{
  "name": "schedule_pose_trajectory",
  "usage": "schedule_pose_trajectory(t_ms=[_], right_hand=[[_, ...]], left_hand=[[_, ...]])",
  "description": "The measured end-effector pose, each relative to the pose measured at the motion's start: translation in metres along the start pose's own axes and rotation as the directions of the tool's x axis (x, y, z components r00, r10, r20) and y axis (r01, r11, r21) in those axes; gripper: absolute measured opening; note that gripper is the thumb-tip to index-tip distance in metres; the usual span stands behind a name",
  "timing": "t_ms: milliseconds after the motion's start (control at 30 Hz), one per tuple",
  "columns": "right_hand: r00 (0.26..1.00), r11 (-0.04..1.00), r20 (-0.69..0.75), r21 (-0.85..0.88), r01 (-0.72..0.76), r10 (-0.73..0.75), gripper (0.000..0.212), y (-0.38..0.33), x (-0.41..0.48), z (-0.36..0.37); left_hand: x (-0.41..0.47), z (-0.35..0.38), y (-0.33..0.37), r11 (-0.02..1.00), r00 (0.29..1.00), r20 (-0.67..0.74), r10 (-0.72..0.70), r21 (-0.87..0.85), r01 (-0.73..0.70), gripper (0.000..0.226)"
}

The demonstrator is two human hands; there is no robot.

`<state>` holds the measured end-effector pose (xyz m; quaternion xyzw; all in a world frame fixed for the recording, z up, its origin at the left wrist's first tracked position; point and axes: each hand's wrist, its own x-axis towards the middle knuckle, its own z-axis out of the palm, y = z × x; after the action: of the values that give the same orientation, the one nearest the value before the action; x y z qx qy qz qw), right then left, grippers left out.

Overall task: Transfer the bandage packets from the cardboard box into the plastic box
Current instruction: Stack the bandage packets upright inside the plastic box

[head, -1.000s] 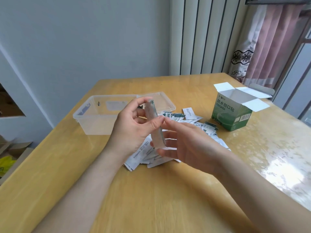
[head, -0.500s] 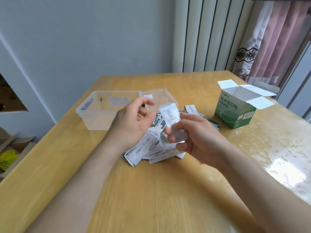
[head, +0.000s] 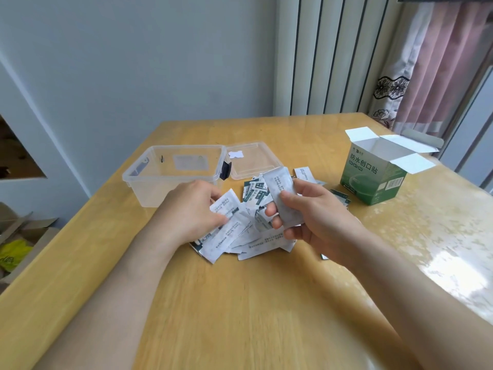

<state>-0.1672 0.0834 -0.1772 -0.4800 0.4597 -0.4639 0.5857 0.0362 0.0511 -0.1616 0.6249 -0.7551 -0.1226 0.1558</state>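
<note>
- The bandage packets are small, flat, rectangular paper sachets. Some show a white face with fine grey print, others a dark green and white face.
- Most of them lie in a loose overlapping pile of packets (head: pixel 241 243) on the glossy light wooden table (head: pixel 240 303), between the two hands.
- The right hand (head: pixel 320 220) grips a thin stack of packets (head: pixel 282 193) just above the pile. The thumb lies across the front and the fingers curl round the lower edge, and the stack leans away from the camera.
- The left hand (head: pixel 192 209) rests on the left side of the pile, its thumb and fingers pinching a single white packet (head: pixel 226 206) whose far end tilts up.
- A few stray packets (head: pixel 304 173) lie flat on the table just beyond the pile.
- The clear, lidless rectangular plastic box (head: pixel 149 188) stands just behind the left hand.
- Its clear lid (head: pixel 256 166) lies flat against the box's right side, with a small white scrap (head: pixel 236 154) on it.
- The green cardboard box with white lettering (head: pixel 373 182) stands upright to the right, well apart from the plastic box, with its white flaps spread open.
</note>
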Motion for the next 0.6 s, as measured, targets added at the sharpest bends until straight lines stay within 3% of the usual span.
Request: schedule_pose_trajectory(t_ms=[67, 133, 200, 300, 433, 533, 600], right_hand=[[1.0, 1.0, -0.005, 0.021, -0.005, 0.005, 0.021, 0.0, 0.0, 0.001], [1.0, 0.997, -0.008, 0.071, -0.01, 0.011, 0.012, 0.0, -0.001, 0.003], [1.0, 0.992, 0.002, 0.126, 0.006, -0.006, 0.002, 0.0, -0.002, 0.006], [0.998, 0.989, 0.006, 0.137, 0.056, -0.057, 0.013, 0.003, -0.002, 0.011], [0.993, 0.989, -0.021, 0.089, 0.115, -0.113, 0.022, 0.007, 0.0, 0.013], [0.988, 0.985, -0.045, 0.084, 0.152, -0.148, 0.024, 0.008, 0.001, 0.012], [0.989, 0.985, -0.049, 0.094, 0.145, -0.141, 0.024, 0.007, 0.002, 0.01]], left_hand=[[0.001, -0.005, -0.002, 0.943, 1.0, -0.013, -0.026, -0.332, 0.02, 0.012], [-0.002, -0.007, 0.004, 0.695, 0.998, 0.058, -0.029, -0.717, 0.062, 0.013], [-0.004, -0.003, 0.015, 0.464, 0.994, 0.111, 0.016, -0.881, 0.091, 0.014], [-0.007, 0.011, 0.03, 0.341, 0.989, 0.132, 0.064, -0.935, 0.102, 0.018], [-0.007, 0.022, 0.037, 0.248, 0.99, 0.14, -0.02, -0.958, 0.141, 0.019], [-0.008, 0.027, 0.04, 0.221, 0.987, 0.148, -0.068, -0.962, 0.159, 0.031], [-0.007, 0.025, 0.041, 0.241, 0.989, 0.1, -0.111, -0.963, 0.124, 0.023]])
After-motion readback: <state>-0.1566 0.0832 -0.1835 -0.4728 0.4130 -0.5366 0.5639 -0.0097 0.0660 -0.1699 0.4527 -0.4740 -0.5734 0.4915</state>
